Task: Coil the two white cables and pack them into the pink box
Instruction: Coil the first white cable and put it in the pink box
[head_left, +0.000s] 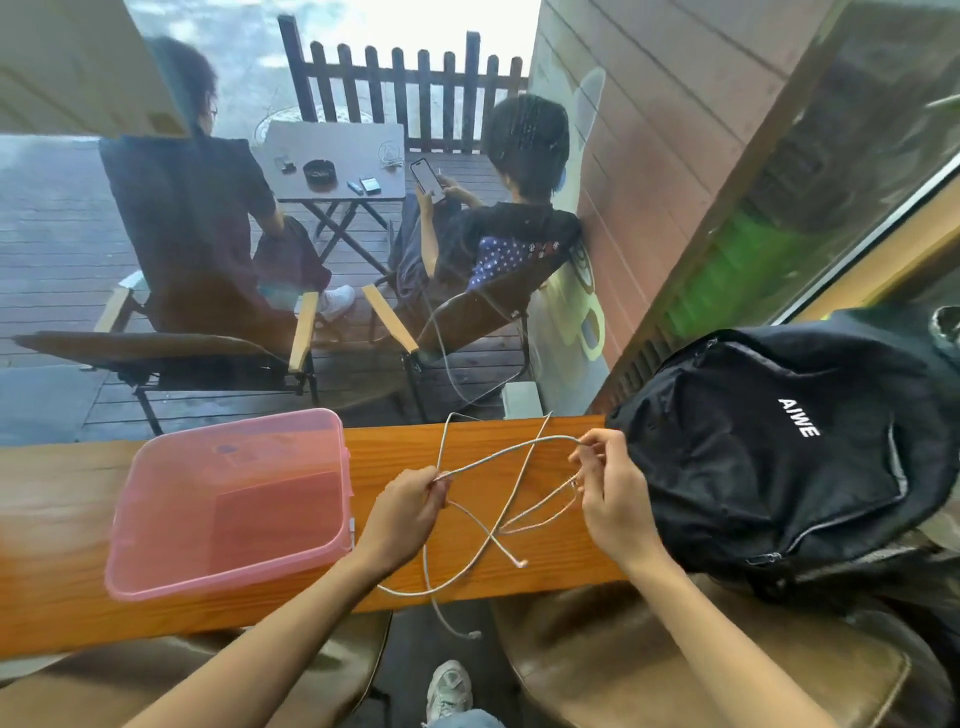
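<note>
Left hand (410, 499) and right hand (608, 488) each pinch the white cables (506, 452); one strand stretches between them above the counter (519, 582), the remainder crossed and trailing off the near edge. Box (228, 571) stands open just beside the left hand, the nearer one.
</note>
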